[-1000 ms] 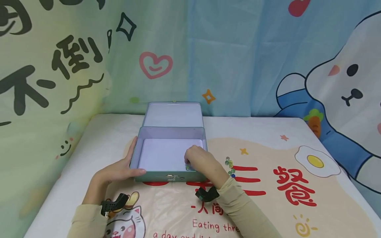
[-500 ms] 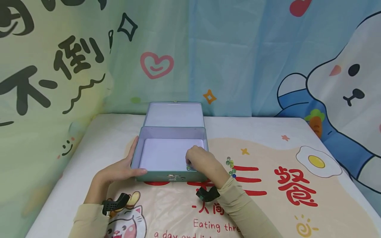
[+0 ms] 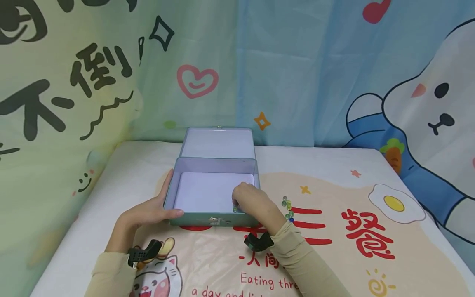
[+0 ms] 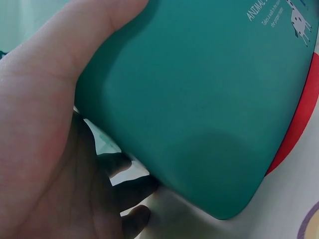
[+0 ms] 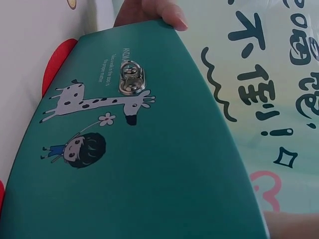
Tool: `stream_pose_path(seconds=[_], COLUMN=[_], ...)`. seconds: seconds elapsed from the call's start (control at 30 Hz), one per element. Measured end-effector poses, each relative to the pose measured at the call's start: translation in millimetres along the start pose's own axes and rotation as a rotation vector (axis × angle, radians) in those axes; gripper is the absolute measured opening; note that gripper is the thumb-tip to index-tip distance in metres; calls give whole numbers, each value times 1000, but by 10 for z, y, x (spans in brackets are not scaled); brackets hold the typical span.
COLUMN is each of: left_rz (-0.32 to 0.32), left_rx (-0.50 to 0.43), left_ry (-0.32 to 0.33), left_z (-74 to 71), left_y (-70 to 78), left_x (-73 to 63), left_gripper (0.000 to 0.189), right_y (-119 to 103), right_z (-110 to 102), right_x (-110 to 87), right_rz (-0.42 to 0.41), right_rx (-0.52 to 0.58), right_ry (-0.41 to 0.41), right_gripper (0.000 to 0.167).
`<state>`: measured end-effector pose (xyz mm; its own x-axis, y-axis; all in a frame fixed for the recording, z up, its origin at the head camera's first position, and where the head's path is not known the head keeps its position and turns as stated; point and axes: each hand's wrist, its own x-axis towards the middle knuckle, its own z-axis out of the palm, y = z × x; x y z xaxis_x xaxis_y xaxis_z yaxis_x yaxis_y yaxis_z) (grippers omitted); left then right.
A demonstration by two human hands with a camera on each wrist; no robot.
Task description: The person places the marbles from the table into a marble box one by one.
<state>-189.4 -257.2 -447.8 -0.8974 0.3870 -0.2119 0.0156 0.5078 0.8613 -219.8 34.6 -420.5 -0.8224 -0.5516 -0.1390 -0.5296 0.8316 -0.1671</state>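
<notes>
A green hinged tin box (image 3: 200,219) stands with its lid (image 3: 219,142) raised at the back and its pale inside facing up. At its front left corner my left hand (image 3: 150,210) holds the box, thumb over the front rim and fingers along the left side. My right hand (image 3: 250,200) reaches over the front wall into the right part of the box, fingers bent downward. Small glass marbles (image 3: 235,209) show just below those fingers. The fingertips are hidden, so whether they pinch a marble is unclear. In the right wrist view the box front shows a metal clasp (image 5: 132,79).
Several green, yellow and blue glass marbles (image 3: 287,208) lie in a bent line on the table right of the box, next to the right forearm. The table has a printed cover (image 3: 315,272). A patterned cloth backdrop (image 3: 282,74) hangs behind it.
The head view has shifted slightly. Both hands and the box keep nearly the same places, and the marbles on the table lie as before.
</notes>
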Motion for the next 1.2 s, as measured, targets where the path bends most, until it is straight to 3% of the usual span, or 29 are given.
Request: stream_pose_path(seconds=[0.43, 0.73, 1.2], left_rz=[1, 0, 4], left_rx=[7, 3, 8], left_ry=[2, 2, 2], left_z=[-2, -3, -5], left_y=[-9, -31, -18], left_x=[23, 23, 21], left_gripper=[115, 114, 113], right_y=[36, 59, 144], right_z=[-15, -33, -247], right_x=[3, 15, -110], right_rz=[-38, -148, -87], right_rx=[62, 76, 173], right_ry=[-4, 68, 160], right_gripper=[13, 17, 27])
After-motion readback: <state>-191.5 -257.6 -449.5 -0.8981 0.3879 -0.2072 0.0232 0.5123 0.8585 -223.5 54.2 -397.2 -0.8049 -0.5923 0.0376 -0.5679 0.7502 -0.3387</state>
